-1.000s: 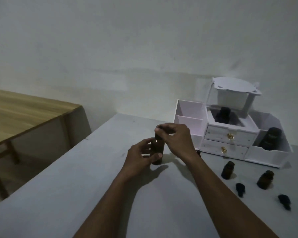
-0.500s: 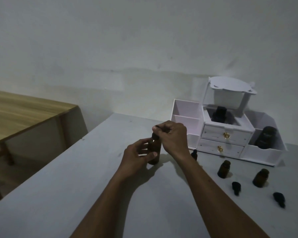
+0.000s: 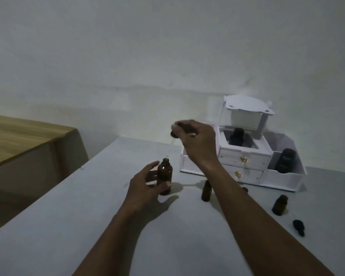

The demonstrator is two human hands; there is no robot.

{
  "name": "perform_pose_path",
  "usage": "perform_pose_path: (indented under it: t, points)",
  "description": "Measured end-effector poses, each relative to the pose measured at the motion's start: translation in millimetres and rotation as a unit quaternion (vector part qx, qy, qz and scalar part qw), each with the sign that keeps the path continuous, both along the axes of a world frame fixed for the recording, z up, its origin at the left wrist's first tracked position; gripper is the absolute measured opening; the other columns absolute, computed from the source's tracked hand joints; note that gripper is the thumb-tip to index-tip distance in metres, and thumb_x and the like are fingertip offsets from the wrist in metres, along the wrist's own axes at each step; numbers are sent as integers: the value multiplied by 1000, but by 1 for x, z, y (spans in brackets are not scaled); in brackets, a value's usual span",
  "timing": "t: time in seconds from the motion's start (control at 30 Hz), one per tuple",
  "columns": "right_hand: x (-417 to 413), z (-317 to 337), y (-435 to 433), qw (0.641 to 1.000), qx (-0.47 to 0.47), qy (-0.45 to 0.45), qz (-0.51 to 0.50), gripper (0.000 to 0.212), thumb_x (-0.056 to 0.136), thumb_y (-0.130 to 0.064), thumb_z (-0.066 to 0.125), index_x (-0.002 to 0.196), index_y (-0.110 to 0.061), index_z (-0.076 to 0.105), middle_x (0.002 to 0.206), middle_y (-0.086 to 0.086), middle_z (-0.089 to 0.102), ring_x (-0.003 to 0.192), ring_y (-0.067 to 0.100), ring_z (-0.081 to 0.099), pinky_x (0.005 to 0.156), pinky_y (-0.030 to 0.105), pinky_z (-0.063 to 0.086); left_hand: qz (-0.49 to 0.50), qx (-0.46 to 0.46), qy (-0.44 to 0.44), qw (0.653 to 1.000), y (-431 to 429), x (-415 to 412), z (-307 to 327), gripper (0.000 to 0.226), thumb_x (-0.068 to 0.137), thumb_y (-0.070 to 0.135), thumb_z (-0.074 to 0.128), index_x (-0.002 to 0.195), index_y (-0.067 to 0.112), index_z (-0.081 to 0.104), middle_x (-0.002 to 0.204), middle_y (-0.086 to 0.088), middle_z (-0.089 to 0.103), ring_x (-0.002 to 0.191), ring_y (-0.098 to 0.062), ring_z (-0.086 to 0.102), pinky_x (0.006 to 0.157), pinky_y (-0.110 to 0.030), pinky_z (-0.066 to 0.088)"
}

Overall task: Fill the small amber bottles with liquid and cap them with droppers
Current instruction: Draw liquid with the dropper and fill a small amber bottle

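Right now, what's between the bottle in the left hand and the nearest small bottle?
Nothing: bare grey table between the held bottle and the small bottle, per the head view.

Tall bottle on table centre, drawer organizer behind-right — left small bottle, right small bottle, dropper cap before it — wooden table far left.

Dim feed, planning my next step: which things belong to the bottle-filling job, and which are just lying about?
Job: tall amber bottle held by left hand; dropper pinched in right hand; two small amber bottles; loose dropper cap.
Lying about: white drawer organizer; wooden table.
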State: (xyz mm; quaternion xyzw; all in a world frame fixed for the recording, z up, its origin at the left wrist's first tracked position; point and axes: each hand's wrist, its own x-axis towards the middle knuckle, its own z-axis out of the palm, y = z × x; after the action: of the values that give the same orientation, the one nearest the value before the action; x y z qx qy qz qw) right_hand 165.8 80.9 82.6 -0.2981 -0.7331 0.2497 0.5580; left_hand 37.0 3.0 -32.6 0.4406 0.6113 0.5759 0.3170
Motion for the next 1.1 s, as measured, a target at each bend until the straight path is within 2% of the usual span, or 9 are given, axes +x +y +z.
perform_pose_path:
  t: [0.1,0.2,0.3,0.47,0.57,0.7,0.77,0.9,1.1]
  points:
    - [24,33,-7,997,23,66,16,10,89,-23,71,98,-19,74,81,-9,74,76,4,73,75,21,59,85,89,98,988,-2,2,4,74,75,26,86,139,36,50,131,7,58,116,-12,55,95,-38,51]
    - [57,49,-13,993,36,111,9,6,89,-18,72,94,-18,74,82,-2,76,77,10,75,74,24,59,174,209,183,945,-11,12,11,55,79,23,82,127,29,58,112,11,66,100,-4,62,79,-28,54]
    - [104,44,-9,996,33,87,-15,6,89,-18,71,94,-19,74,83,0,77,76,12,75,73,28,60,107,251,194,942,-22,53,22,24,82,19,79,103,22,70,87,14,70,82,-3,68,71,-24,58]
    - [164,8,7,995,18,21,-91,10,88,-18,71,93,-26,72,82,-9,74,75,3,72,75,22,60,-84,96,129,983,-18,134,28,29,81,26,79,103,39,65,95,15,69,85,3,65,70,-13,55]
    - [185,-11,15,992,-5,40,-118,9,86,-15,73,89,-24,74,78,-6,75,71,7,73,72,22,60,-109,17,89,990,0,168,21,51,81,26,80,127,34,58,123,15,60,97,2,59,65,-7,48]
    - [195,-23,24,990,-22,55,-125,6,86,-11,73,91,-10,77,76,-1,75,67,10,74,70,19,58,-119,-50,22,991,16,190,12,69,84,14,77,144,27,44,147,5,46,127,-14,49,77,-15,49]
    - [198,-28,29,991,-22,44,-128,9,87,-13,73,92,-8,77,76,0,76,67,9,73,69,16,57,-125,-55,-27,990,20,193,12,72,85,6,75,147,22,41,149,2,43,128,-17,48,64,-9,51]
    - [200,-35,38,990,-19,24,-136,12,87,-16,73,93,-6,77,78,1,76,67,9,73,69,17,58,-110,-44,-23,993,34,192,7,73,80,15,81,143,23,47,144,0,51,126,-20,53,97,-33,50]
    - [204,-36,42,991,-21,28,-128,7,87,-15,73,90,-10,76,76,0,75,67,9,73,65,12,54,-121,-43,19,992,42,195,0,73,76,25,85,140,23,51,137,3,57,117,-14,58,97,-34,52]
